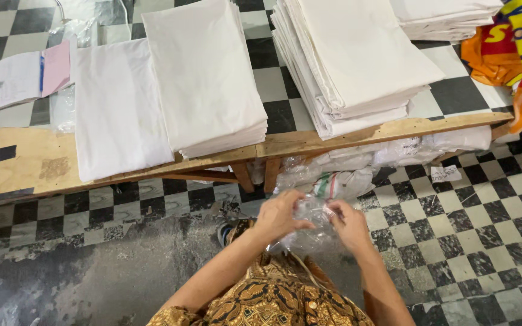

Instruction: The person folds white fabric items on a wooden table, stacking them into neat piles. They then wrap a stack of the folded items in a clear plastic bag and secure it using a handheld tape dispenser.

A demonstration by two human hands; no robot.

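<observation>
Far left on the wooden table (25,163): a dark blue corner at the frame edge, then thin white and pink sheets (31,75), with bare board in front down to the table's near edge. Next, a single flat white cloth (113,108) overhanging that near edge, overlapped on its right by a thicker pile of folded white cloth (203,75) squared close to the rim. Then a gap of checkered top, and a taller, slanted stack of white cloth (351,57) reaching the edge. Orange and yellow printed fabric (515,54) at the far right corner. Under the table, bagged bundles (345,175) crowding the floor beside the legs.

Below, well short of the table edge, left hand (279,217) and right hand (348,223) close together, fingers curled and pinching a clear plastic bag (309,232) from both sides, held above a patterned brown garment. Open worn floor to the left, checkered tiles (484,241) free to the right.
</observation>
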